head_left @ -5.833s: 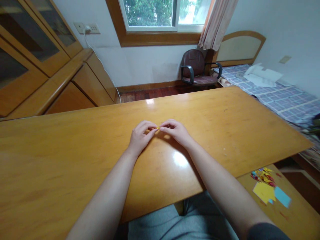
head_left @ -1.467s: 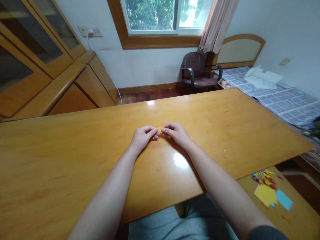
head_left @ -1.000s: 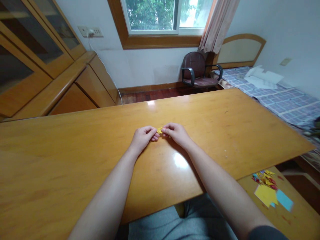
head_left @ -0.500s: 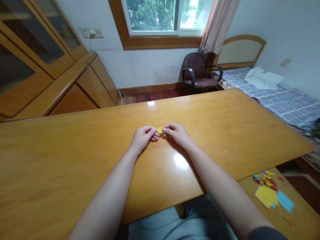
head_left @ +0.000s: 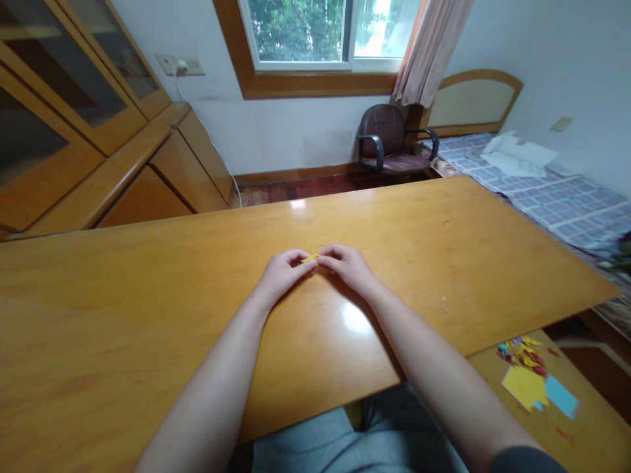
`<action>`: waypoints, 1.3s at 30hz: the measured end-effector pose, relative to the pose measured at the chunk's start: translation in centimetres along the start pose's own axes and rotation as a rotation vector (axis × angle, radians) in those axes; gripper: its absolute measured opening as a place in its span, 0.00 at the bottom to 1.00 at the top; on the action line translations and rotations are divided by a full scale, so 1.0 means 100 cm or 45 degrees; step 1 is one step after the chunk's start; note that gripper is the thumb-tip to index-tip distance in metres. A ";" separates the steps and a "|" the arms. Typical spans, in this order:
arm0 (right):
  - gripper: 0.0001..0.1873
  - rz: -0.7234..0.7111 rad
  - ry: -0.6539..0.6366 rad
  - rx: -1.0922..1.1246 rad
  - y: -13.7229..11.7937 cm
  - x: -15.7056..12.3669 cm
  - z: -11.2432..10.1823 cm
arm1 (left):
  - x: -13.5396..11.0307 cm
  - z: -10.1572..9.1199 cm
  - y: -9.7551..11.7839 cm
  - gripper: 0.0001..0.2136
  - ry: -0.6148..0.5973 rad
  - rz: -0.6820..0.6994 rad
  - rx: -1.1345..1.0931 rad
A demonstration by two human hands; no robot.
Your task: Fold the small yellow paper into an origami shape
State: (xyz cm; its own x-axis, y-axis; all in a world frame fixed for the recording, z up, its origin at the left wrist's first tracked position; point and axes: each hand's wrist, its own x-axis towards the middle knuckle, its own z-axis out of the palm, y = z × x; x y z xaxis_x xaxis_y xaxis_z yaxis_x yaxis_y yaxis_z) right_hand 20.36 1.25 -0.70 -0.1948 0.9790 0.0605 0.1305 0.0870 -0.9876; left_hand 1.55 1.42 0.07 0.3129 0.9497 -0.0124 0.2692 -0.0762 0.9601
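Note:
A small yellow folded paper (head_left: 311, 257) is pinched between my two hands, just above the middle of the wooden table (head_left: 148, 315). My left hand (head_left: 284, 268) grips it from the left with thumb and fingers. From the right, my right hand (head_left: 345, 261) closes its thumb and fingertips on the other end. Only a thin yellow strip shows between the fingers; the fold's exact shape is hidden.
On a lower surface at the right lie a pile of small folded paper pieces (head_left: 523, 355), yellow paper sheets (head_left: 525, 386) and a blue paper sheet (head_left: 562, 396). Beyond the table stand a chair (head_left: 387, 138) and a bed (head_left: 552, 190); a cabinet (head_left: 148, 171) is at the left.
My fingers have drawn closer together around the yellow folded paper. It has turned to a thinner, edge-on look, and less of it shows.

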 end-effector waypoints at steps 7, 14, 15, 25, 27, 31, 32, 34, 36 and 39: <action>0.09 -0.102 0.009 -0.240 0.000 0.000 -0.002 | 0.000 0.002 -0.001 0.15 0.018 -0.074 -0.073; 0.08 -0.132 0.055 -0.333 -0.001 0.000 -0.003 | 0.003 0.002 -0.005 0.13 0.127 -0.054 -0.036; 0.07 -0.131 0.074 -0.348 -0.002 0.000 -0.003 | 0.003 0.002 -0.005 0.13 0.147 -0.028 0.014; 0.06 -0.335 0.213 -0.432 -0.007 -0.004 -0.007 | 0.000 0.003 0.004 0.16 0.254 0.051 -0.122; 0.06 -0.391 0.192 -0.439 -0.007 -0.004 -0.008 | 0.000 0.002 0.004 0.19 0.217 0.017 -0.238; 0.07 -0.473 0.147 -0.472 -0.004 -0.004 -0.009 | 0.001 0.001 0.003 0.19 0.191 -0.015 -0.363; 0.08 -0.470 0.141 -0.485 -0.004 -0.004 -0.008 | 0.001 0.001 0.002 0.18 0.196 -0.015 -0.367; 0.08 -0.451 0.124 -0.510 -0.003 -0.004 -0.008 | 0.003 0.001 0.000 0.18 0.220 -0.011 -0.350; 0.09 -0.436 0.112 -0.516 -0.004 -0.004 -0.007 | 0.004 0.000 -0.003 0.17 0.251 0.010 -0.311; 0.12 -0.411 0.105 -0.484 -0.008 -0.006 -0.005 | 0.006 0.000 -0.006 0.16 0.292 0.065 -0.253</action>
State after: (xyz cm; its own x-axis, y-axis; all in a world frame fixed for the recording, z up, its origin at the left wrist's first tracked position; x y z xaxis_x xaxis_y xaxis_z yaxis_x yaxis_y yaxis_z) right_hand 20.85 0.66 0.13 -0.2079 0.9009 0.3809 0.4239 0.4339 -0.7950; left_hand 1.59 2.02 -0.53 0.1013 0.9917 0.0793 0.0677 -0.0864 0.9940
